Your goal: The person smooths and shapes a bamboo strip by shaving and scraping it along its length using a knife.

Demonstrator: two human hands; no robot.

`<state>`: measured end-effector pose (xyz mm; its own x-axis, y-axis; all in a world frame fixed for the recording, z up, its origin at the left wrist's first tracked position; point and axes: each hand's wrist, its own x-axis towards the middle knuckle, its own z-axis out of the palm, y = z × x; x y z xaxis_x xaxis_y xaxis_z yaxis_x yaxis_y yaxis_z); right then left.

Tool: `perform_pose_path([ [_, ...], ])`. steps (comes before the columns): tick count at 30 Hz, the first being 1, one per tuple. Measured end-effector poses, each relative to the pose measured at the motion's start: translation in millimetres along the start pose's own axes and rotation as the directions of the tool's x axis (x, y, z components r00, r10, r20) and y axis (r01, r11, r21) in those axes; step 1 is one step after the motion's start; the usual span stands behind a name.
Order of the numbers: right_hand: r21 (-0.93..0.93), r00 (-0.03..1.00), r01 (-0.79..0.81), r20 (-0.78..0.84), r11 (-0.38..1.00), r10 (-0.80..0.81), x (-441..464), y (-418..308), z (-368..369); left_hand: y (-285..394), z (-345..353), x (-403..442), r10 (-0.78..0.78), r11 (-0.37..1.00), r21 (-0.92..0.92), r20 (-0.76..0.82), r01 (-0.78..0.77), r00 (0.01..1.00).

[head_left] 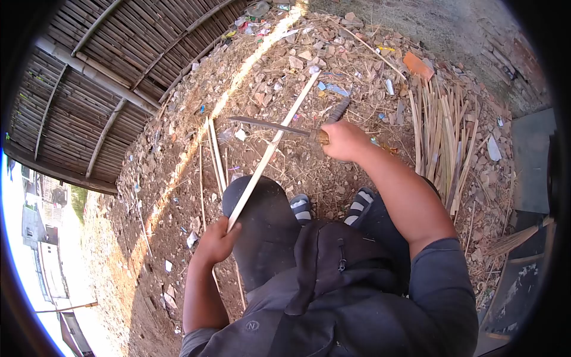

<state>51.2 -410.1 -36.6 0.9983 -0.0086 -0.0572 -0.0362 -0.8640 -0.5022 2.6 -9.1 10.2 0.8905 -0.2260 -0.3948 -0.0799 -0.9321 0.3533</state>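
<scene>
A long pale bamboo strip (262, 163) slants up and away across my bent knee, its lower end gripped in my closed left hand (218, 241). My right hand (344, 141) is closed round the handle of a knife (267, 124). The dark blade points left and crosses the strip at its upper half; whether it touches the strip I cannot tell. Just beyond my right hand, a dark ridged object (339, 110) sticks up; what it belongs to is unclear.
Many split bamboo strips (443, 137) lie in a pile at the right. A few more strips (215, 152) lie left of my knee. Rubble and litter cover the ground (267, 89). A bamboo wall (89, 83) stands upper left, and a grey panel (532, 160) at the right.
</scene>
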Motion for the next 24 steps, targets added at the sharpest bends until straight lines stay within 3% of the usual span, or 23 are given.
perform_pose_path([
  [4,-0.17,0.952,0.281,0.177,0.945,-0.251,-18.9,-44.7,0.6,9.6,0.2,-3.9,-0.019,0.999,0.043,-0.015,0.02,1.0],
  [7,-0.079,0.959,0.193,0.226,0.978,-0.171,-11.7,-39.8,0.2,3.2,6.7,-7.1,-0.01,0.999,0.048,-0.053,0.012,0.999],
  [8,0.047,0.989,0.093,0.109,0.995,-0.097,5.6,-10.5,16.5,1.6,9.9,-9.6,-0.008,0.996,0.083,-0.059,0.013,0.998],
  [10,-0.048,0.984,0.119,0.136,0.992,-0.111,9.6,-8.5,19.6,3.8,9.7,-2.3,0.026,0.988,0.155,-0.092,-0.012,0.995],
  [12,-0.106,0.983,0.112,0.155,0.988,-0.094,3.9,-15.1,15.4,5.2,5.0,-3.1,0.011,0.995,0.102,-0.073,-0.004,0.997],
  [19,-0.215,0.946,0.317,0.149,0.924,-0.29,-18.7,-45.3,10.8,5.2,9.2,-1.5,0.056,0.994,0.098,-0.088,-0.047,0.995],
  [22,-0.016,0.99,0.122,0.073,0.992,-0.121,16.4,11.4,33.6,5.2,12.1,-7.0,0.027,0.992,0.123,-0.081,-0.017,0.996],
  [24,-0.088,0.986,0.164,0.038,0.983,-0.161,11.2,2.4,23.5,7.3,7.6,-0.8,0.026,0.99,0.142,-0.076,-0.015,0.997],
])
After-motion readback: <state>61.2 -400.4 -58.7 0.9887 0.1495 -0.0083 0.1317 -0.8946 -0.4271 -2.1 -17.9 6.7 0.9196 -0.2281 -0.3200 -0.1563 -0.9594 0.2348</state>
